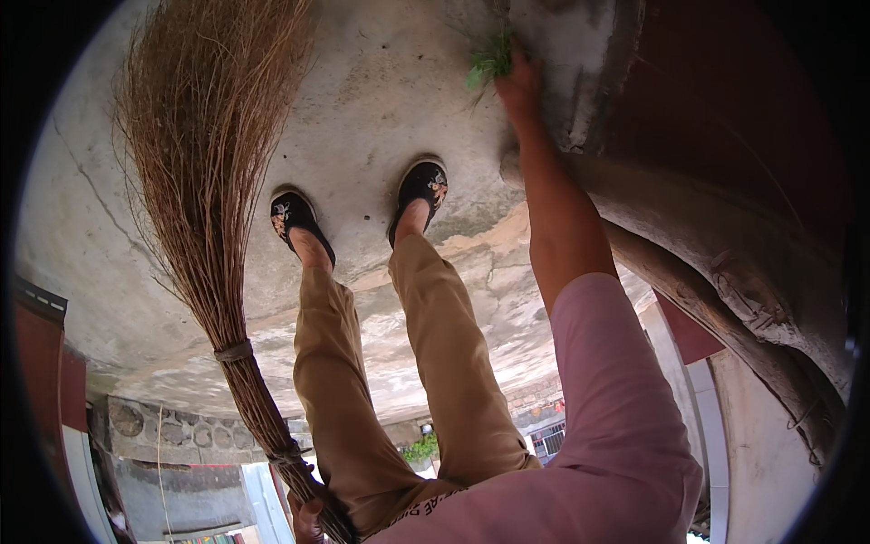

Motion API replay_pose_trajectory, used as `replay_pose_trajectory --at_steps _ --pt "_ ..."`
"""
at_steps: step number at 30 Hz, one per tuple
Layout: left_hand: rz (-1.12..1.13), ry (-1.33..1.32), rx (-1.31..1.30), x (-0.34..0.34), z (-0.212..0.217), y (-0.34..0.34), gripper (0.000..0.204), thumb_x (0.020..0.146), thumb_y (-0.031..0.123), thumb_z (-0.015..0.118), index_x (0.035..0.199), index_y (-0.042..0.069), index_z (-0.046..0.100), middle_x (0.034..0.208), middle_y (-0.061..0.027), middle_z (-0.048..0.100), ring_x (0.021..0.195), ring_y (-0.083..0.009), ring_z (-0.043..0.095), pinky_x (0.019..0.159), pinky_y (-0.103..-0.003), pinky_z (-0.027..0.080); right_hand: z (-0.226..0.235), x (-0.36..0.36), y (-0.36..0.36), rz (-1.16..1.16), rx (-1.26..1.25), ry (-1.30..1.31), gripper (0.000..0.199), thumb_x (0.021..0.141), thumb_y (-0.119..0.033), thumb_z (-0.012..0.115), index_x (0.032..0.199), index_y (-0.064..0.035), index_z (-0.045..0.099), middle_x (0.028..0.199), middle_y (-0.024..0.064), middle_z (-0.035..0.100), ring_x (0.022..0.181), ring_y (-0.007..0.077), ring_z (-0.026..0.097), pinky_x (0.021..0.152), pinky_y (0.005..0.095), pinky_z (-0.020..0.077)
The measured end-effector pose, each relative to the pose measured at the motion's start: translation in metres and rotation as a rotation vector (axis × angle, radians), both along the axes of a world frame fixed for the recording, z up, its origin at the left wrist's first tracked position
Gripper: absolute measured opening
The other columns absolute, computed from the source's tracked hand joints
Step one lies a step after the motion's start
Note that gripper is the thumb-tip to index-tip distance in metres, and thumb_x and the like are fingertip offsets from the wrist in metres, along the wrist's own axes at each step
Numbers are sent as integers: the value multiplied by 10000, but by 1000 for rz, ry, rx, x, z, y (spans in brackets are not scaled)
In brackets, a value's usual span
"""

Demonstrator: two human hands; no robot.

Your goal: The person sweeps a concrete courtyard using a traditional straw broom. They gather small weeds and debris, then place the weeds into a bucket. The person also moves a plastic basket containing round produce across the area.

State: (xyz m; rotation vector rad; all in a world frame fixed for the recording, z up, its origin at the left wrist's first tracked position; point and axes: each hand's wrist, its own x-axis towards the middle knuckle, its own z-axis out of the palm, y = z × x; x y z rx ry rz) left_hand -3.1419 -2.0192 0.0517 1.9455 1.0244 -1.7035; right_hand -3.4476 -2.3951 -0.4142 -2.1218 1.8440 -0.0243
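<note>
My left hand (309, 519) grips the tied stem end of a large twig broom (213, 154) beside my left leg. The broom's brown bristles fan out over the concrete at the far left, and bands bind the bundle at its neck and lower down. My right arm stretches far forward, and my right hand (520, 89) is closed round a bunch of green leafy weeds (492, 56) close to the ground. Some of the leaves stick out past the fingers. Whether their roots still touch the ground cannot be made out.
My feet in black embroidered shoes (294, 218) stand on stained, cracked concrete (353, 109). Thick weathered logs (707, 272) lie along the right, close to my right arm. A dark red surface (725, 109) rises beyond them. A stone wall (181, 435) shows at lower left.
</note>
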Motion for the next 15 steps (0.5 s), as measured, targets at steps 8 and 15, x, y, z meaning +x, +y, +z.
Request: replay_pose_trajectory --at_steps 8,15 --pt "11 18 29 3 0 -10 723 555 315 686 1107 -55 402 658 -55 528 556 -151 537 521 -247 455 -41 -18 -23 -2 156 124 302 644 -207 623 930 -120 585 756 203 557 777 354 538 661 434 434" --pt "18 25 -4 3 -1 -12 716 555 303 680 1108 -56 401 649 -60 529 545 -160 542 510 -254 461 -57 -17 -18 124 452 99 290 625 -250 625 862 -84 602 791 189 579 762 353 550 656 406 447"
